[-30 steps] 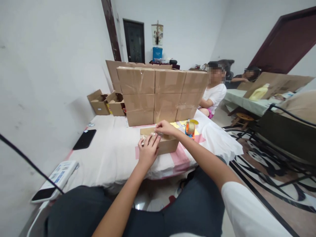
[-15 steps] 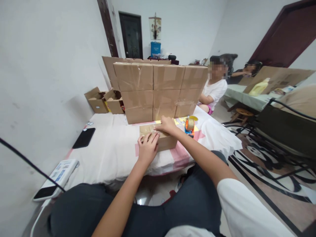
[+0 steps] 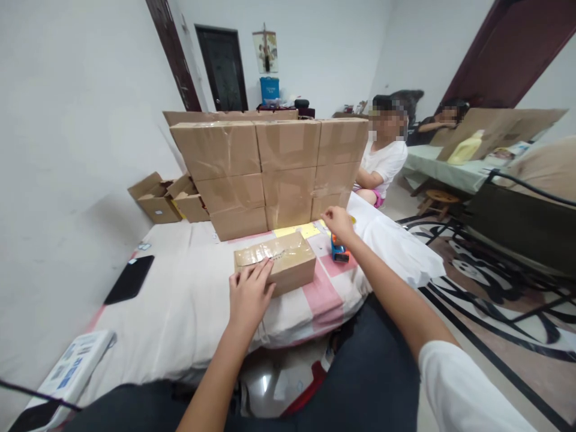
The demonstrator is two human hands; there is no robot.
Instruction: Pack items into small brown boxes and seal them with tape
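A small cardboard box [image 3: 292, 270] with shiny clear tape along its top lies on the cloth-covered table. My left hand [image 3: 252, 288] rests on the box's left end, fingers spread over the top and near side, not wrapped round it. My right hand [image 3: 338, 223] is raised off the box, to its right, with the fingers curled; whether they pinch anything is too small to tell. Beneath my right hand, partly covered by it, stands a blue and orange tape dispenser [image 3: 339, 251].
Stacked taped cartons [image 3: 288, 171] form a wall behind the box. Open cartons [image 3: 155, 198] stand at the back left, a black tablet [image 3: 130, 279] and a white device [image 3: 67, 372] at the left. A person [image 3: 382, 162] sits beyond the stack, right.
My right hand has left the box top and moved right, over the tape dispenser. My left hand has stayed on the box. The view has shifted slightly.
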